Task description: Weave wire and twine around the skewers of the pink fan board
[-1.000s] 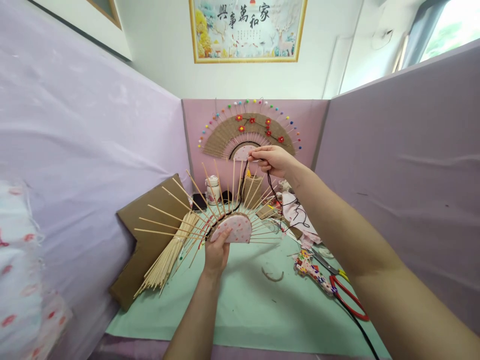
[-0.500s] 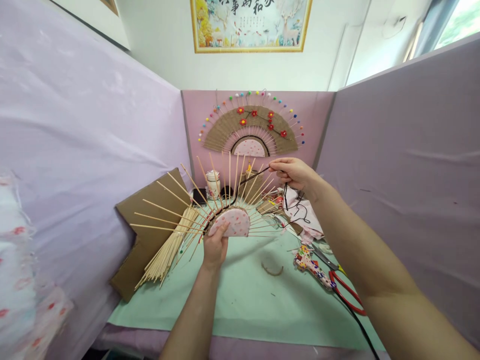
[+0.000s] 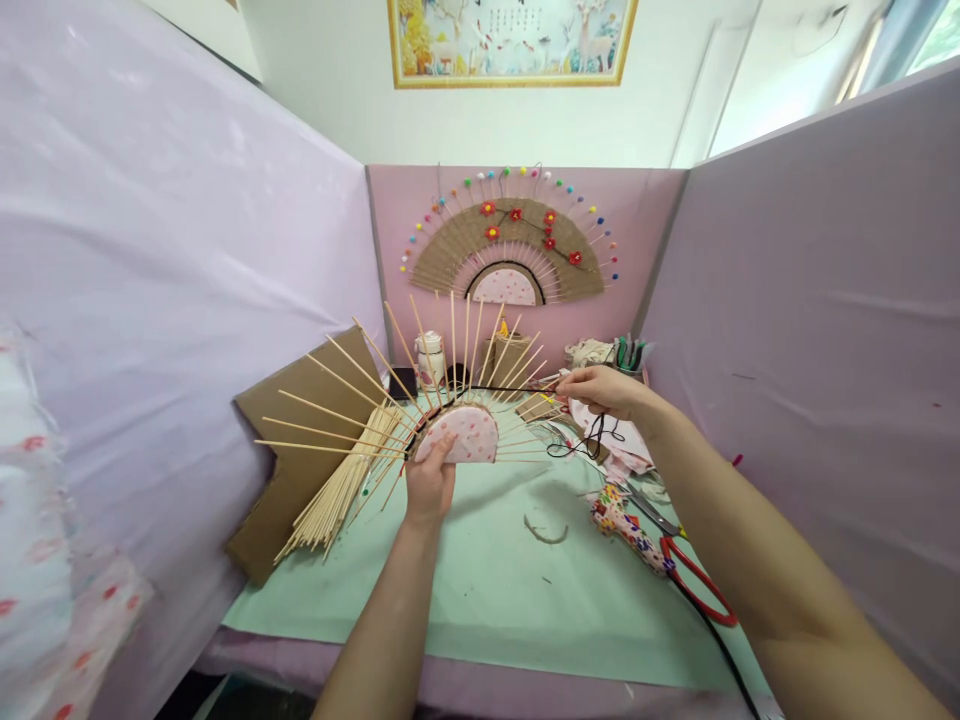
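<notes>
My left hand (image 3: 430,485) grips the flat lower edge of a half-round fan base (image 3: 471,432) covered in pink patterned cloth, thumb on its front. Thin wooden sticks (image 3: 341,402) spread out from the base like rays. Black cord (image 3: 514,389) runs along the left part of the base's curved rim and among the sticks, then stretches right to my right hand (image 3: 600,390). That hand pinches the cord between its fingertips. Below it a loose tangle of the cord's slack hangs over cloth scraps (image 3: 626,455).
A bundle of sticks (image 3: 337,490) and brown cardboard (image 3: 262,500) lie left. At right are a floral glue gun (image 3: 626,525) and red-handled scissors (image 3: 694,580). A white bottle (image 3: 430,360) and twine roll (image 3: 511,360) stand behind. A finished fan (image 3: 517,240) hangs on the back panel.
My right hand has moved lower and slightly right, pulling the cord from a rising slant to nearly level. My left hand still holds the fan base. The view has tilted a little downward.
</notes>
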The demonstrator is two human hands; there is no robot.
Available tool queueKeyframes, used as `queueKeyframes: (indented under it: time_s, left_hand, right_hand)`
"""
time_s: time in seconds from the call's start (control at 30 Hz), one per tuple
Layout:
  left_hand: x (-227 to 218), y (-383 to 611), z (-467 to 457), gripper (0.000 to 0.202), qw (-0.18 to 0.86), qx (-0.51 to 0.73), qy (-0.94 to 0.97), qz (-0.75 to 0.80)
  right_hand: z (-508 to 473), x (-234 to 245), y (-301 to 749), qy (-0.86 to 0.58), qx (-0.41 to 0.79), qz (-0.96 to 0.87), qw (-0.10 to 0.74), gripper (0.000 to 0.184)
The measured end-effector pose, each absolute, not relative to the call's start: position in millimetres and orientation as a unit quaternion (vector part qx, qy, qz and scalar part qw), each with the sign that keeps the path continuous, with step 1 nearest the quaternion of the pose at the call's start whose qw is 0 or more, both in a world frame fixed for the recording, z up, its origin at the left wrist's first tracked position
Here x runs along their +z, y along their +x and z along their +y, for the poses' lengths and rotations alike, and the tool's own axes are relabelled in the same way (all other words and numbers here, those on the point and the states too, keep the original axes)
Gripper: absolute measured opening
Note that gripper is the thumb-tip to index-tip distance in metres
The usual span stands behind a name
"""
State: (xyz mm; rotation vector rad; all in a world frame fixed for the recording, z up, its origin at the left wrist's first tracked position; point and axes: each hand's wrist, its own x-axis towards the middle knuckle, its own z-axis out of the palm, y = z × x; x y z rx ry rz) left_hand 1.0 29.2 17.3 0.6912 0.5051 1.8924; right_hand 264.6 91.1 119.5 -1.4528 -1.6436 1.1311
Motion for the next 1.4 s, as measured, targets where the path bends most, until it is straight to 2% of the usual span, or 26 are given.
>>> queueKeyframes:
  time_s: [0.27, 0.4, 0.5, 0.77, 0.9, 1.17, 1.4]
  left_hand:
    - [18.6, 1.8, 29.7, 0.030, 0.495, 0.794, 0.282, 0.213]
    - [18.6, 2.4, 29.4, 0.029, 0.499, 0.795, 0.271, 0.216]
    - [18.2, 2.2, 29.6, 0.030, 0.499, 0.794, 0.274, 0.212]
    - [15.7, 1.1, 31.2, 0.033, 0.502, 0.794, 0.276, 0.204]
    - [15.3, 1.1, 30.8, 0.034, 0.506, 0.784, 0.291, 0.209]
    - [17.0, 2.3, 28.8, 0.039, 0.499, 0.783, 0.297, 0.223]
    - [16.1, 3.8, 27.1, 0.027, 0.522, 0.769, 0.291, 0.225]
  right_hand:
    - [96.4, 102.6, 270.2, -0.623, 0.340, -0.657, 0.252, 0.035]
    - [94.0, 107.0, 269.4, -0.624, 0.307, -0.677, 0.242, 0.032]
    - [92.6, 115.3, 268.0, -0.605, 0.292, -0.690, 0.271, 0.031]
    - [90.3, 148.5, 250.5, -0.545, 0.234, -0.690, 0.415, 0.036]
    - [92.4, 168.3, 235.4, -0.521, 0.210, -0.690, 0.456, 0.032]
    - [108.9, 199.9, 211.9, -0.446, 0.179, -0.737, 0.476, 0.029]
    - [128.8, 201.4, 211.1, -0.475, 0.153, -0.722, 0.480, 0.024]
